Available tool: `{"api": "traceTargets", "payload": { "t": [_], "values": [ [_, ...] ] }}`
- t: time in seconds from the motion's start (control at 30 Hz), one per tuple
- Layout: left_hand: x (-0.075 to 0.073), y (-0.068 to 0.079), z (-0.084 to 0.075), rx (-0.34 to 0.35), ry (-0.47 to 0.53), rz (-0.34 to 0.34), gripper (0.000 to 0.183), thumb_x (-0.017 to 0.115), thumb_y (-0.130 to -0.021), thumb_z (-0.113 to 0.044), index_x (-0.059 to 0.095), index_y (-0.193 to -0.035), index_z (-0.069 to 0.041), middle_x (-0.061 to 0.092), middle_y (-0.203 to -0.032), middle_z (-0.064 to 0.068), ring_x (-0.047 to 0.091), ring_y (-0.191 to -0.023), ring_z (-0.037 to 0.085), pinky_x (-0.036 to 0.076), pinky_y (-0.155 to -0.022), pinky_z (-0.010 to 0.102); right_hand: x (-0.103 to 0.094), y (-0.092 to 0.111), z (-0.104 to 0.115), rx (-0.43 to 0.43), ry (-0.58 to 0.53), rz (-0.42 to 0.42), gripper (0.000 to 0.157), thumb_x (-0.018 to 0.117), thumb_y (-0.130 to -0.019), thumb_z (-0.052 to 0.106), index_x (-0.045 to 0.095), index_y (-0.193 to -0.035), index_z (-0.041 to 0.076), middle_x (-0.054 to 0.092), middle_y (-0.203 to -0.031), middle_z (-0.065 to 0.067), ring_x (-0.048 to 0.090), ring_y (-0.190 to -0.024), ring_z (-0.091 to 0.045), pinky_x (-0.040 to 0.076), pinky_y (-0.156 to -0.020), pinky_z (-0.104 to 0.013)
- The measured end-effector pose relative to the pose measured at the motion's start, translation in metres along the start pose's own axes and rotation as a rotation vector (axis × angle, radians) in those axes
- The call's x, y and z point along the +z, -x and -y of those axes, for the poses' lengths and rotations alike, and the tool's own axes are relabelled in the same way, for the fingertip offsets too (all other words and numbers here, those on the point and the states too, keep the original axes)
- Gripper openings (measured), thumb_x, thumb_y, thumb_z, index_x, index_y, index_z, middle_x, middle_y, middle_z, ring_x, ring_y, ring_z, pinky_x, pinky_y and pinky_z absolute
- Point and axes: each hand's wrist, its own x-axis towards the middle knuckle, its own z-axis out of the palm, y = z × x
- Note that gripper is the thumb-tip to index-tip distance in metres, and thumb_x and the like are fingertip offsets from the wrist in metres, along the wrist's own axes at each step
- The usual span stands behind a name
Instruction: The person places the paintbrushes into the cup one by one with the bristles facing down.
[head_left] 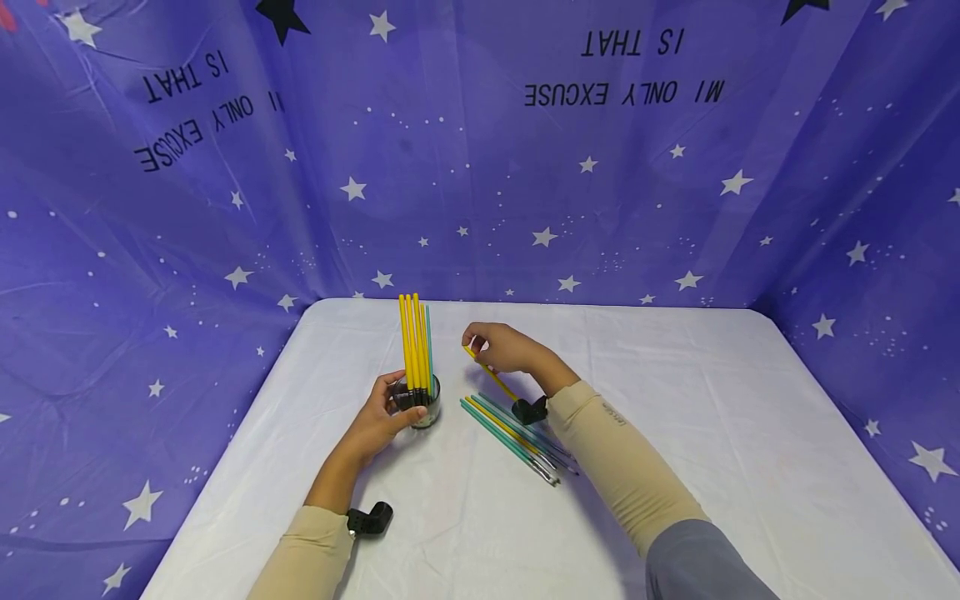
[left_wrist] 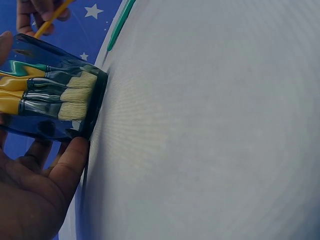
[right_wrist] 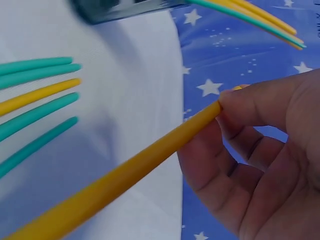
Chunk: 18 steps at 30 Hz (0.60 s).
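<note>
My left hand [head_left: 380, 425] grips a clear glass [head_left: 429, 414] standing on the table, thumb on the near side and fingers around the far side. Several yellow-handled paintbrushes [head_left: 416, 342] and a green-handled one stand in it, handles up; their pale flat bristles [left_wrist: 77, 95] rest near the glass bottom in the left wrist view. To the right, my right hand [head_left: 504, 347] pinches a yellow paintbrush [right_wrist: 145, 162] near its handle end, between thumb and fingers. That brush slants down toward the wrist, its bristle end hidden in the head view.
Several green paintbrushes [head_left: 491, 423] and a yellow one lie side by side on the white-covered table [head_left: 465, 533], just below my right hand. A purple star-patterned cloth [head_left: 480, 183] hangs behind the table's far edge and along both sides.
</note>
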Motion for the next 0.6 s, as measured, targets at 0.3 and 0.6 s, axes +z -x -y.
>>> {"api": "traceTargets", "payload": {
  "t": [0.3, 0.6],
  "values": [
    [-0.001, -0.002, 0.002, -0.006, 0.003, -0.005, 0.081, 0.076, -0.088, -0.020, 0.025, -0.150, -0.016, 0.041, -0.145, 0.019, 0.046, -0.130, 0.035, 0.039, -0.101, 0.044, -0.011, 0.005, 0.017, -0.045, -0.077, -0.070, 0.022, 0.057, -0.097, 0.000, 0.056, -0.117, 0.009, 0.057, -0.103, -0.010, 0.060, -0.082, -0.024, 0.056, -0.070, -0.041],
    [-0.001, -0.002, 0.002, -0.005, 0.009, -0.002, 0.081, 0.076, -0.088, -0.020, 0.025, -0.150, -0.017, 0.041, -0.144, 0.018, 0.046, -0.130, 0.035, 0.038, -0.102, 0.044, -0.020, 0.006, 0.035, -0.115, -0.218, -0.167, 0.021, 0.055, -0.098, 0.001, 0.054, -0.117, 0.009, 0.053, -0.107, -0.012, 0.060, -0.088, -0.026, 0.056, -0.073, -0.044]
  ]
}}
